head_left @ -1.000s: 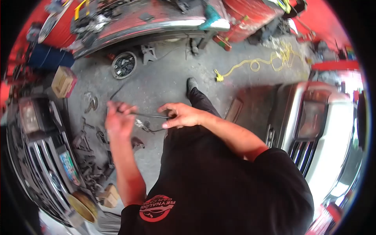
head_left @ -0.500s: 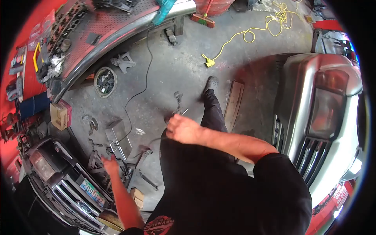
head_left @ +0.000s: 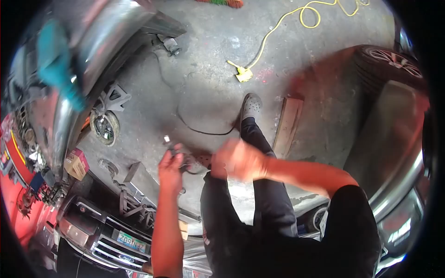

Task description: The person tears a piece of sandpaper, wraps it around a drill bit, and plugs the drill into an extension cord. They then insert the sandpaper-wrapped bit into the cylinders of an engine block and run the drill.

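My left hand [head_left: 170, 167] is raised in front of my legs, its fingers closed round a small dark thing [head_left: 176, 151] that I cannot make out. A bright metallic bit [head_left: 167, 138] shows just beyond its fingertips. My right hand [head_left: 238, 160], smeared by motion, is curled up over my thighs; its fingers hide whatever is inside. A dark loop shows between the two hands. Farther off, a black cord [head_left: 204, 133] curves over the floor towards my lower leg. At the upper left, a teal power tool [head_left: 55, 60] hangs by the bench edge.
A yellow extension cord [head_left: 244, 74] lies ahead, near my grey clog [head_left: 251, 105]. A wooden plank [head_left: 289, 123] is to the right, by a car wheel [head_left: 391, 62]. To the left are a jack stand [head_left: 113, 97], a round parts tray [head_left: 105, 127] and a dark vehicle front [head_left: 99, 231].
My left hand has come up from the lower left towards my right hand, closing on a small dark thing. The black cord has swung right. The view has shifted towards the bench.
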Available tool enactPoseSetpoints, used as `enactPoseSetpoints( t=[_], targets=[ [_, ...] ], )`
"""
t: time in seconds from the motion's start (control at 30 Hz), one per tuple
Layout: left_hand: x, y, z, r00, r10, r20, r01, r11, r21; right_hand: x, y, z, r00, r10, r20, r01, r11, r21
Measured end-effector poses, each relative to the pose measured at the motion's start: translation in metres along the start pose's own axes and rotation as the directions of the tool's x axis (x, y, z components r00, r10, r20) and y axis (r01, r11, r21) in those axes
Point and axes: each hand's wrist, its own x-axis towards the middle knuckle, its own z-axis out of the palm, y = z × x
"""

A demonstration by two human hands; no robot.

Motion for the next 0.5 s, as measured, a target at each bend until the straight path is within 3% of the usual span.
enactPoseSetpoints(
  t=[0.03, 0.07, 0.1, 0.13, 0.17, 0.2, 0.23, 0.27, 0.33, 0.37, 0.43, 0.5],
  targets=[
    [0.020, -0.003, -0.020, 1.000, 0.012, 0.026, -0.013, 0.999, 0.037, -0.010, 0.044, 0.009, 0.947, 0.301, 0.110, -0.304, 0.953, 0.009],
    [0.037, -0.009, -0.031, 0.998, 0.023, 0.055, -0.027, 0.997, 0.073, -0.030, 0.099, 0.035, 0.797, 0.603, -0.035, -0.598, 0.796, 0.088],
    [0.048, -0.016, -0.033, 0.999, -0.019, 0.029, 0.014, 0.987, 0.161, -0.042, 0.149, 0.053, 0.308, 0.949, 0.060, -0.918, 0.280, 0.281],
    [0.055, -0.020, -0.033, 0.998, -0.062, 0.002, 0.060, 0.967, 0.249, -0.081, 0.219, 0.104, -0.037, 0.998, 0.044, -0.911, -0.052, 0.410],
    [0.062, -0.020, -0.031, 0.994, -0.103, -0.032, 0.108, 0.937, 0.333, -0.120, 0.288, 0.154, -0.378, 0.926, 0.023, -0.750, -0.321, 0.579],
    [0.062, -0.018, -0.011, 0.974, -0.188, -0.124, 0.221, 0.906, 0.362, -0.122, 0.320, 0.161, -0.440, 0.892, 0.101, -0.644, -0.392, 0.657],
    [0.070, -0.041, -0.023, 0.964, -0.163, -0.208, 0.251, 0.811, 0.528, -0.122, 0.351, 0.167, -0.498, 0.849, 0.177, -0.525, -0.458, 0.718],
    [0.072, -0.052, -0.018, 0.962, -0.164, -0.217, 0.260, 0.792, 0.552, -0.102, 0.359, 0.161, -0.555, 0.791, 0.259, -0.450, -0.547, 0.706],
    [0.078, -0.071, 0.003, 0.967, -0.147, -0.209, 0.246, 0.754, 0.609, -0.099, 0.381, 0.195, -0.639, 0.725, 0.255, -0.417, -0.606, 0.678],
    [0.081, -0.071, 0.012, 0.943, -0.260, -0.207, 0.332, 0.727, 0.600, -0.099, 0.390, 0.203, -0.677, 0.695, 0.242, -0.401, -0.624, 0.671],
    [0.091, -0.082, 0.030, 0.995, -0.095, -0.004, 0.072, 0.724, 0.686, -0.099, 0.387, 0.203, -0.595, 0.789, 0.155, -0.361, -0.434, 0.826],
    [0.100, -0.075, 0.055, 0.995, -0.101, 0.021, 0.058, 0.714, 0.698, -0.099, 0.368, 0.197, -0.509, 0.860, 0.048, -0.301, -0.230, 0.926]
  ],
)
